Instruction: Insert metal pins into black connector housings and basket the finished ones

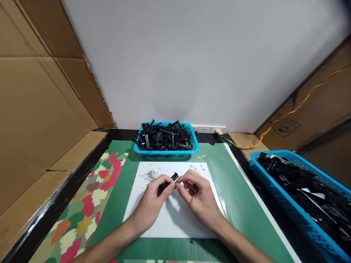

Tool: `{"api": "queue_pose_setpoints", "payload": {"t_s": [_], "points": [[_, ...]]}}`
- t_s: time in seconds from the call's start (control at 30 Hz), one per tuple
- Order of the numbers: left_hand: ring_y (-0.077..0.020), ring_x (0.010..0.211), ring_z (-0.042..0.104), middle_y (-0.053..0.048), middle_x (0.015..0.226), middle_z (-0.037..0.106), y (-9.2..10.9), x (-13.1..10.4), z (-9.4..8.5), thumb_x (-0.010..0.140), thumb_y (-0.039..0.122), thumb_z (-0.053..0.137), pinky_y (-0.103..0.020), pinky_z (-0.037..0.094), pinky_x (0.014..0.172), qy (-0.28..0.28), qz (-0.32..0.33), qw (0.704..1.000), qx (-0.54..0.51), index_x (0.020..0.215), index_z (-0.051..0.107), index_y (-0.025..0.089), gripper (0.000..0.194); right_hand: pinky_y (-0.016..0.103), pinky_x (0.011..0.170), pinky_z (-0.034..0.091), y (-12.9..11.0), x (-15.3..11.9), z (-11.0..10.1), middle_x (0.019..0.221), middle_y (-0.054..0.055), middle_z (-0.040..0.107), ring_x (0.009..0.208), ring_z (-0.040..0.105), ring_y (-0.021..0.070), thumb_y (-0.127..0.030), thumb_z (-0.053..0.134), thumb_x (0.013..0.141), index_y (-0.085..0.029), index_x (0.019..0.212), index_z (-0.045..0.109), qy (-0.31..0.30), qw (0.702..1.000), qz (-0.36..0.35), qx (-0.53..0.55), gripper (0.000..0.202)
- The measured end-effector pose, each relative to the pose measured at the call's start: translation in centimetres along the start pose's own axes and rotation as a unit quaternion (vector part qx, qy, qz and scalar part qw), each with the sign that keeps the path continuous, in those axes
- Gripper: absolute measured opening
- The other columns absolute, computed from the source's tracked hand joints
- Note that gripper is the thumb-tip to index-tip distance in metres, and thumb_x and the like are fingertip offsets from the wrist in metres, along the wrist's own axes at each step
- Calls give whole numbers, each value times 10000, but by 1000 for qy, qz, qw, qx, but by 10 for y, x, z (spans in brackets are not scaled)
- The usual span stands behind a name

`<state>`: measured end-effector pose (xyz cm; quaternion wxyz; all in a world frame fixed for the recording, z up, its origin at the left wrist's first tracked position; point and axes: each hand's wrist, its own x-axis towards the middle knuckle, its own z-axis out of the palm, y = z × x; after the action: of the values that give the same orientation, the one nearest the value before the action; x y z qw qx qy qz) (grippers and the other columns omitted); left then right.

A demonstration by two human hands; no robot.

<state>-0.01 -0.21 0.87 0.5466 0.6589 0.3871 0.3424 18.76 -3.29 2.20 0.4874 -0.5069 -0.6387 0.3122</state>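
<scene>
A small black plastic part (174,176) is pinched in my left hand (153,199), above the white sheet (175,223). Thumb and index finger of my right hand (197,193) are pressed together beside the part's right end. Something thin and metallic shows between the curled fingers of my right hand, but what its fingertips hold is too small to name. On the sheet behind my left hand lies a pile of tiny metal pins (151,174). More thin pins (193,168) are scattered behind my right hand.
A blue basket (166,153) heaped with black parts stands at the back. Another blue basket (298,208) of black parts is on the right. Cardboard (35,91) borders the left side. A yellow-red cable (297,107) runs to a wall socket (204,129).
</scene>
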Motion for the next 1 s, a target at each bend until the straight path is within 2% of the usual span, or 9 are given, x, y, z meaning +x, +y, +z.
{"api": "queue_pose_setpoints", "payload": {"t_s": [0.13,0.27,0.33,0.43,0.5,0.57,0.67,0.83,1.0], "points": [[-152,768,491,-18,917,613,-3,-2,1,1035,524,598,-260,373,685,-43,-37,997,-57,1108,674,202,339,287,593,382,9,5,-13,720,4,557,652,491,148,-276,729,903,-204,833,801,2,1000,23,0,123],[-111,654,396,-36,991,644,-2,-3,0,1071,480,539,-249,309,596,-89,-53,991,-90,1217,641,203,330,300,605,377,22,16,-34,699,16,593,644,485,149,-242,723,877,-200,807,827,6,997,20,-73,132],[-111,646,423,-43,989,675,-1,-4,0,1083,430,515,-250,338,604,-89,-46,994,-48,1167,667,198,290,305,612,377,27,20,-41,698,21,624,637,490,146,-217,722,859,-203,785,837,-26,994,23,-104,138],[-152,782,593,-46,993,715,-1,-7,1,1092,343,476,-263,442,724,-81,-13,994,73,1156,694,228,255,306,619,383,30,22,-44,708,26,650,638,504,144,-206,715,857,-212,783,853,-70,991,36,-109,156],[-185,908,663,-42,990,725,-3,-10,2,1090,289,454,-283,484,821,-82,13,985,150,1278,651,262,273,304,619,385,30,21,-42,691,23,630,644,513,146,-206,713,854,-213,791,860,-81,990,41,-105,160],[-193,883,689,-33,954,725,-6,-13,4,1085,262,442,-294,512,814,-86,20,976,197,1405,551,276,339,302,613,382,30,20,-39,677,19,606,643,514,146,-210,714,853,-210,805,866,-86,990,47,-98,160],[-206,831,712,-49,984,748,-10,-16,7,1086,282,440,-307,542,759,-75,18,967,241,1440,497,265,359,301,606,375,28,18,-35,657,16,581,642,511,148,-216,707,860,-204,815,872,-91,991,53,-87,171],[-229,840,739,-84,1036,768,-12,-19,9,1089,291,422,-336,587,753,-39,52,958,280,1401,571,235,350,307,618,393,26,15,-28,654,24,591,657,531,160,-204,673,885,-192,794,863,-97,989,53,-94,210],[-248,899,753,-94,1059,764,-12,-19,11,1101,272,400,-375,611,811,-44,71,950,300,1360,626,227,347,317,624,405,26,13,-25,675,32,614,652,537,165,-192,650,902,-191,754,839,-99,987,53,-115,240]]}}
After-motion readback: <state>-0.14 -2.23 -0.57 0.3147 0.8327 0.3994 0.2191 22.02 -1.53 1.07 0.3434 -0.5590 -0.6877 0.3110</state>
